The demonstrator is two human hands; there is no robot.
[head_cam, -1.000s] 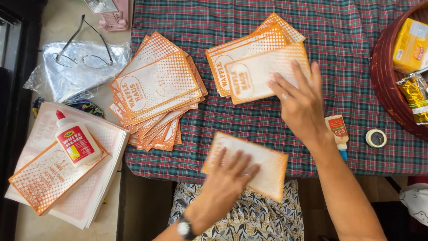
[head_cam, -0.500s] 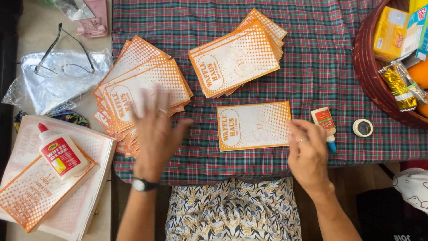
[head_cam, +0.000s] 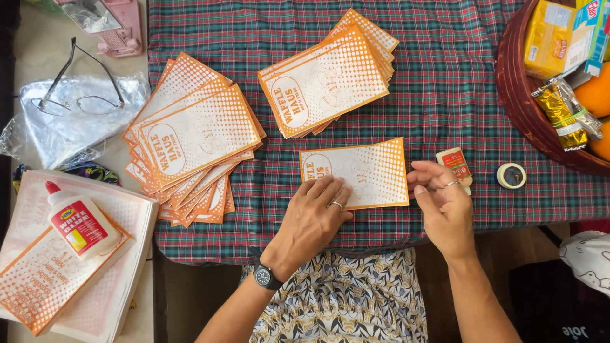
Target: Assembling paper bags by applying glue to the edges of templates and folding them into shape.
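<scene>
pressing down: the left hand (head_cam: 316, 217) lies flat with fingers together on the lower left corner of a single orange and white paper bag (head_cam: 365, 171), low in the middle of the frame.
right hand: the right hand (head_cam: 445, 203) sits at the bag's right edge, fingers curled loosely, fingertips touching that edge; whether it pinches the paper i cannot tell.
single bag: flat on the plaid tablecloth (head_cam: 445, 76), printed side up, long edge running left to right.
glue stick: a small glue stick (head_cam: 455, 160) lies just right of the bag, partly behind the right hand's fingers.
tape roll: a small tape roll (head_cam: 511, 175) lies a little further right, near the basket.
stacks: a fanned pile of bags (head_cam: 190, 136) at centre left; a neater stack of bags (head_cam: 327, 79) at top centre.
basket: a dark red basket (head_cam: 518, 101) at the upper right holds packets.
left side: a white glue bottle (head_cam: 79, 222) rests on printed sheets (head_cam: 38, 286) at the lower left; eyeglasses (head_cam: 79, 86) lie on clear plastic above them.
</scene>
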